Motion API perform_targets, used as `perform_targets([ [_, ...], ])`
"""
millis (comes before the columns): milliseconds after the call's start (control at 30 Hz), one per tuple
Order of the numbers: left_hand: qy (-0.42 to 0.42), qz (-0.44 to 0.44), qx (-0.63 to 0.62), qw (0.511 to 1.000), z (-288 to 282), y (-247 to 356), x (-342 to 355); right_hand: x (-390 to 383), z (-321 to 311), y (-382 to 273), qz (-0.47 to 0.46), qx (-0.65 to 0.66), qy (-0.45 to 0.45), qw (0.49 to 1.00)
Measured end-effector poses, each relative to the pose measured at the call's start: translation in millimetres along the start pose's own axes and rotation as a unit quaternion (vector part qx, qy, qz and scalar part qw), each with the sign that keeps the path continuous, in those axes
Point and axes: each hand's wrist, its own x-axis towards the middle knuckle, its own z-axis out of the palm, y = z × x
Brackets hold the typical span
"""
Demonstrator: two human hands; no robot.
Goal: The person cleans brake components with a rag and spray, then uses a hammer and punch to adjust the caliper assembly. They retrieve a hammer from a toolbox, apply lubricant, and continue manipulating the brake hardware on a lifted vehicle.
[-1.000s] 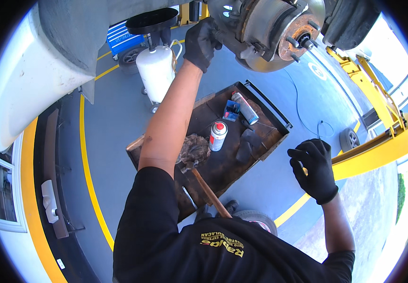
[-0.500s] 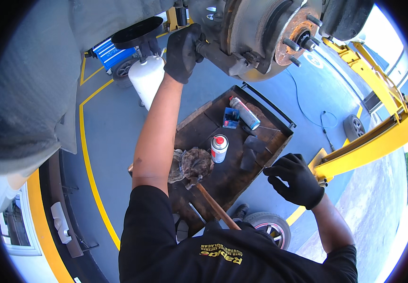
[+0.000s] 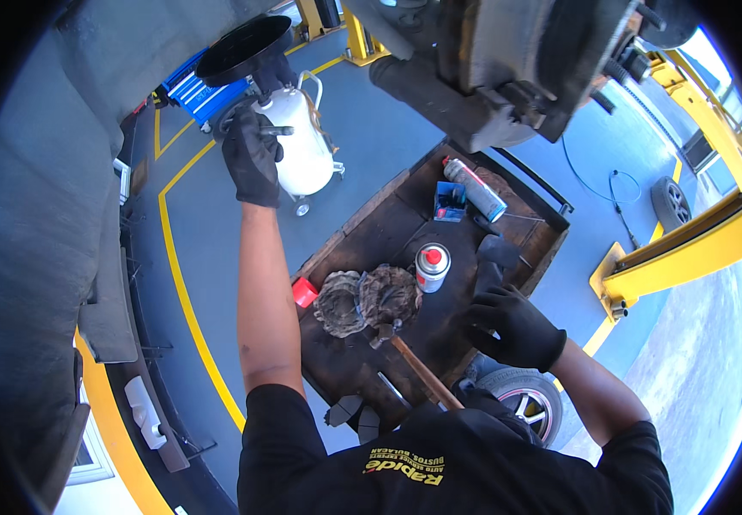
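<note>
My gloved left hand (image 3: 253, 161) is raised at the upper left and closed round a short metal pin (image 3: 279, 130), whose end sticks out to the right. Beyond that hand stands a white tank (image 3: 298, 159) topped by a black drain pan (image 3: 247, 53). The brake caliper and rotor assembly (image 3: 508, 73) hangs at the top, apart from both hands and partly cut off. At the right side of a brown tray table (image 3: 362, 227), my gloved right hand (image 3: 515, 328) hovers with fingers loosely stretched, apparently holding nothing. Dark flat pieces (image 3: 498, 251) lie just beyond it.
On the table are two spray cans (image 3: 433, 266) (image 3: 478, 189), a small blue box (image 3: 450, 202), dirty rags (image 3: 388, 296), a hammer (image 3: 422, 369) and a red cap (image 3: 305, 292). Yellow lift arm (image 3: 688, 257) stands right; a wheel (image 3: 521, 403) lies near.
My left hand has come away from the brake assembly, down and left, with the pin in it. My right hand has moved slightly left and down. The view has shifted.
</note>
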Motion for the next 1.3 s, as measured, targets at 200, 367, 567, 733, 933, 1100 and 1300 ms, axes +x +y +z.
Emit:
perform_targets([
  [200,-0.063,-0.013,0.072,0.995,-24.4,19.2,-47.1,44.5,30.5,4.0,0.017,-0.014,-0.005,1.000],
  [367,-0.098,-0.131,0.167,0.972,-71.4,-8.0,-150.9,41.5,93.5,38.0,0.028,-0.021,-0.031,0.999],
  [567,0.005,-0.321,0.239,0.917,-151.7,-20.7,-321.8,40.0,182.1,84.4,0.172,-0.021,-0.091,0.981],
  [733,0.102,-0.436,0.058,0.892,-166.9,-7.5,-404.6,92.0,232.5,99.3,0.122,-0.082,-0.089,0.985],
  [933,0.112,-0.399,0.111,0.903,-150.8,-1.6,-427.3,147.9,262.6,100.4,0.260,-0.231,-0.113,0.931],
  [1100,0.133,-0.374,0.171,0.902,-143.0,7.2,-429.9,97.7,275.9,105.8,0.196,-0.186,0.044,0.962],
  [1300,0.140,-0.357,0.217,0.898,-139.9,16.4,-437.8,56.9,283.5,126.2,0.163,-0.187,0.055,0.967],
])
